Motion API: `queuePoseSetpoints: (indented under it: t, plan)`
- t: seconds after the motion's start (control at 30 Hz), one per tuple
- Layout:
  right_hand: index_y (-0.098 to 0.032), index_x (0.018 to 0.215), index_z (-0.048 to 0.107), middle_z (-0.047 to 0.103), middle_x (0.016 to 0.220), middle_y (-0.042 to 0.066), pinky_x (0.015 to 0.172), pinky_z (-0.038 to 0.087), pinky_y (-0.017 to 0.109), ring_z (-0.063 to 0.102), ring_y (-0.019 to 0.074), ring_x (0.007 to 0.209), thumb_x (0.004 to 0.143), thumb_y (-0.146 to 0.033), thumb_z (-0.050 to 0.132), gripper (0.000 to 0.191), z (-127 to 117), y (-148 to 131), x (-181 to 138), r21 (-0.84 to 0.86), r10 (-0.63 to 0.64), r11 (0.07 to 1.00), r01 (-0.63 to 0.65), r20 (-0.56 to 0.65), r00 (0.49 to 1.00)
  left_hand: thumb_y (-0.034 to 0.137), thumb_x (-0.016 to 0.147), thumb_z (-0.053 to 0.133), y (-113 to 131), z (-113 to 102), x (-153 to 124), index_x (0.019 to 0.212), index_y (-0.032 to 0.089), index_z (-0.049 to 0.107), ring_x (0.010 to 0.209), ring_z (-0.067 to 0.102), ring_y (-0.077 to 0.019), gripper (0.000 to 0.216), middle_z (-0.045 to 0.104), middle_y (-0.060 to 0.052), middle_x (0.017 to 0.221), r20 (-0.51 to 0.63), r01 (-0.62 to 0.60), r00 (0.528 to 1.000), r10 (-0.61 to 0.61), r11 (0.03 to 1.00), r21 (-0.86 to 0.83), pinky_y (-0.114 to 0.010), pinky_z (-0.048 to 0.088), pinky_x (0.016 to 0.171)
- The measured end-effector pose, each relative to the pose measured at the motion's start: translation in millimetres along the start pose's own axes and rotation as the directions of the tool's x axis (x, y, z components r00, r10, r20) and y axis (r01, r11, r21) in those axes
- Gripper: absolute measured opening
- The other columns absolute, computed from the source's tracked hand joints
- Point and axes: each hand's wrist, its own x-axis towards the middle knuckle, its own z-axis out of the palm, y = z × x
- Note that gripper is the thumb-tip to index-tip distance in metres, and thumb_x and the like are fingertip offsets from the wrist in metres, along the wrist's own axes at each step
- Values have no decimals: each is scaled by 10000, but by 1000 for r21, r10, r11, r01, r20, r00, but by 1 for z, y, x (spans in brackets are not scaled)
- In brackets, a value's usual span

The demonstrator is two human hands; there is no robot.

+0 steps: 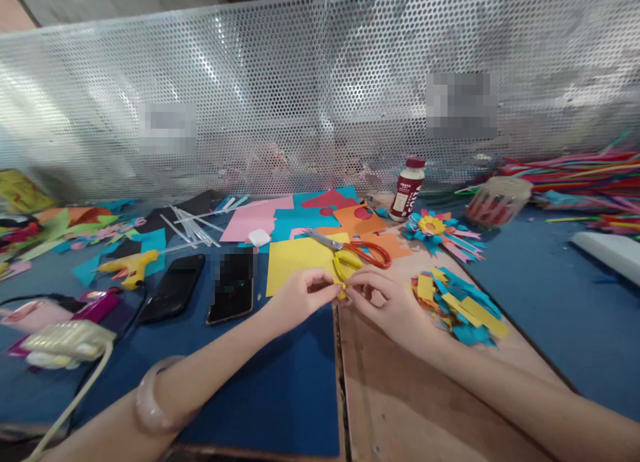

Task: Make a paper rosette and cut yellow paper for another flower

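Both of my hands meet over the seam between the blue mat and the bare wood. My left hand (311,291) pinches a small piece of yellow paper (343,291) between thumb and finger. From the other side my right hand (385,303) also has its fingertips closed on it. Just beyond them lie scissors (345,247) with red and yellow handles, partly over a yellow paper sheet (293,259). A pile of blue, yellow and orange paper scraps (463,309) is by my right hand. Behind it rests a paper flower (433,227) with a yellow centre.
Two phones (175,287) and a yellow glue gun (130,267) lie at left, near a power strip (65,342) with its cable. White glue sticks (193,225), coloured sheets (257,219), a drink bottle (407,190) and a plastic jar (499,202) stand or lie before a perforated metal screen (300,102).
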Motion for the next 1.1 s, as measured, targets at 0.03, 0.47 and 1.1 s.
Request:
queuePoseSetpoints:
  t: [0.03, 0.47, 1.1]
  plan:
    - [-191, 863, 635, 612, 815, 58, 644, 483, 306, 568, 165, 709, 843, -251, 556, 102, 0, 0, 0, 2, -5, 1000, 5, -3, 1000, 239, 818, 574, -1, 0, 0, 787, 128, 612, 680, 595, -112, 122, 642, -15, 730, 1, -4, 1000, 4, 1000, 2, -210, 460, 651]
    - [-164, 870, 639, 594, 792, 59, 597, 454, 292, 534, 149, 655, 848, -230, 542, 120, 0, -3, 0, 10, 10, 1000, -11, 7, 1000, 231, 823, 568, -3, -1, 1, 781, 129, 598, 658, 558, -89, 116, 618, -2, 718, 9, -45, 999, 44, 999, 31, -195, 441, 649]
    - [-173, 858, 625, 622, 775, 38, 606, 445, 284, 549, 142, 656, 846, -221, 525, 112, -2, -6, -2, 20, 81, 996, -81, 9, 997, 248, 848, 526, -3, 1, -4, 782, 150, 604, 679, 549, -115, 141, 625, 3, 726, -37, -183, 975, 218, 892, 414, -214, 413, 640]
